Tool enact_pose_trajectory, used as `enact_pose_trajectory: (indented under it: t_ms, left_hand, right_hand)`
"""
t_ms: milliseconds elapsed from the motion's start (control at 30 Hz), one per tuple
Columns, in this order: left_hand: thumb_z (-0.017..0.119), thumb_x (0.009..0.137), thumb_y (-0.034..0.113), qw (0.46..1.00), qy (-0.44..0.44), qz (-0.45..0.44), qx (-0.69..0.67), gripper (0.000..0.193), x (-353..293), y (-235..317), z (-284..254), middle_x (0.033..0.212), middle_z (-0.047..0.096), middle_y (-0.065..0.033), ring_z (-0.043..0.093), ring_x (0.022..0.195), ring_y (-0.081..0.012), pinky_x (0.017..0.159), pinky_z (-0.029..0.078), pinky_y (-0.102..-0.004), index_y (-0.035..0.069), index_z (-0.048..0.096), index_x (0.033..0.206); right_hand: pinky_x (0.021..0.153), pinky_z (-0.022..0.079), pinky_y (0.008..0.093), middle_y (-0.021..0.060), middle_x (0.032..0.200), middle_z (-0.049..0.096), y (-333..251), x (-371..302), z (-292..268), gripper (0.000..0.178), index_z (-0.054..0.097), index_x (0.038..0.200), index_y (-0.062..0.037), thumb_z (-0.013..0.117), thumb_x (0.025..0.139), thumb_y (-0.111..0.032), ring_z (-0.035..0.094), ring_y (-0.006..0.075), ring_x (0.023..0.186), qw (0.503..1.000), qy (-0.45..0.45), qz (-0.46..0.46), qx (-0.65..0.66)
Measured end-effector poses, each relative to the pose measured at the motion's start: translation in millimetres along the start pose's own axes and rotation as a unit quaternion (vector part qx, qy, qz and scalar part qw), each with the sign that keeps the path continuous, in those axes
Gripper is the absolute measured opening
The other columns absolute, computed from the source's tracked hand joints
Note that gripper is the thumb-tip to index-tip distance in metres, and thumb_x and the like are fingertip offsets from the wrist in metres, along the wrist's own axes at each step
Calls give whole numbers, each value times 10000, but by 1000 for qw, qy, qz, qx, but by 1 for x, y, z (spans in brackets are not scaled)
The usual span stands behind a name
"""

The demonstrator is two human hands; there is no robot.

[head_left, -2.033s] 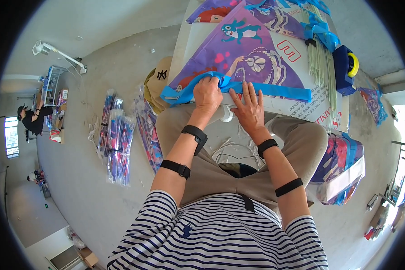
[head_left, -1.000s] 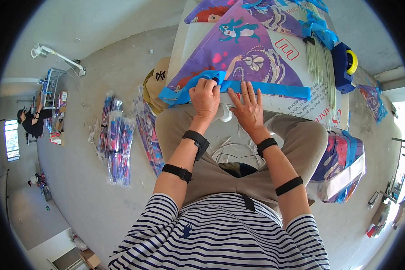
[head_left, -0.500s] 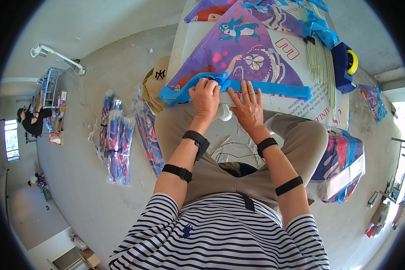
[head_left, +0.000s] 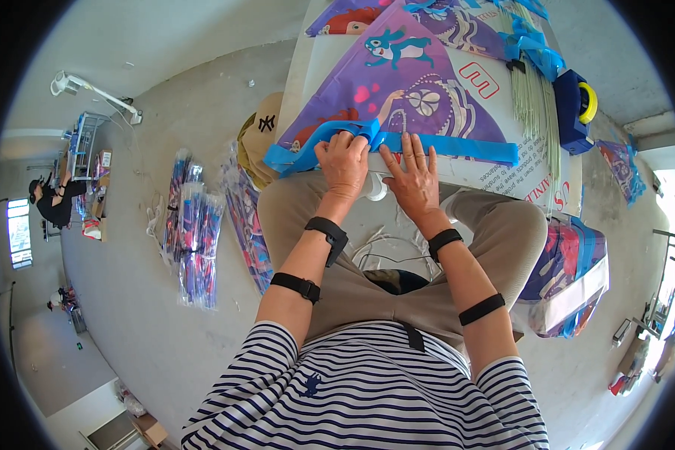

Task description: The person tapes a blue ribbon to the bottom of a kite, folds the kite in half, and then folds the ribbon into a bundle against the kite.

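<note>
Grey concrete floor, daylit. Bright window far left w/ metal shelf rack nearby. White worktable far centre.

Bright daylight, sharp, fisheye-warped edges

The purple kite looks like thin, smooth printed film with a slight sheen, its blue edge strip glossy like tape. The thin rods beside it look like pale, matt plastic. The floor is matt grey concrete; the packets on it are shiny clear plastic
</note>
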State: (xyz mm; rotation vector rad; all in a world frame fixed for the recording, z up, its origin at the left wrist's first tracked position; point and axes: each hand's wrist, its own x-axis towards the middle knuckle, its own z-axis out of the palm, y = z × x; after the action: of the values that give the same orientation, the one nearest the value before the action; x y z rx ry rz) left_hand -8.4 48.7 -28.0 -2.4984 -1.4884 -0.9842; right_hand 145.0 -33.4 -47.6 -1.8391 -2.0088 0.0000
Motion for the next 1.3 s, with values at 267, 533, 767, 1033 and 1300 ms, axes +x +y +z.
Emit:
enact_pose_trajectory:
  t_ms: [267, 533, 767, 1033, 1300]
  left_hand:
    - [727, 856, 184, 996, -30, 75, 24, 70, 0, -2, -9, 901, 585, 9, 588, 926, -198, 860, 351, -443, 189, 726, 926]
    - [711, 868, 165, 992, -85, 91, 19, 57, 1, -11, -20, 921, 609, 7, 588, 944, -204, 896, 350, -450, 171, 748, 911]
    - [718, 808, 127, 975, -166, -126, -83, 44, 22, -24, -7, 885, 741, -30, 684, 884, -271, 772, 419, -454, 129, 721, 852]
    - [755, 702, 175, 944, -256, -209, 10, 246, 59, -23, -6, 986, 748, -123, 707, 941, -344, 800, 471, -505, 88, 708, 928]
    - [826, 624, 198, 880, -367, -292, 74, 407, 82, -20, -4, 1059, 736, -202, 700, 1061, -401, 843, 571, -469, 55, 724, 991]
  right_hand:
    - [1162, 288, 629, 185, 1591, 370, 1, 0, 1, 822, 472, 1490, -290, 843, 757, -322, 314, 359, 1495, 1000, -1, 1, -2]
    - [1162, 288, 627, 184, 1594, 368, 0, 0, 1, 801, 488, 1487, -287, 835, 766, -314, 316, 358, 1495, 1000, 3, -1, -1]
    - [1164, 285, 627, 187, 1592, 376, 0, 1, 0, 802, 494, 1484, -283, 838, 761, -313, 315, 358, 1498, 1000, 7, -3, -2]
    - [1164, 283, 632, 192, 1593, 372, 2, -1, 2, 804, 498, 1480, -279, 844, 755, -302, 323, 363, 1493, 1000, 10, 1, 12]
    - [1174, 270, 627, 199, 1591, 372, 1, -1, 3, 797, 492, 1484, -277, 839, 767, -297, 317, 367, 1495, 1000, 13, 1, 22]
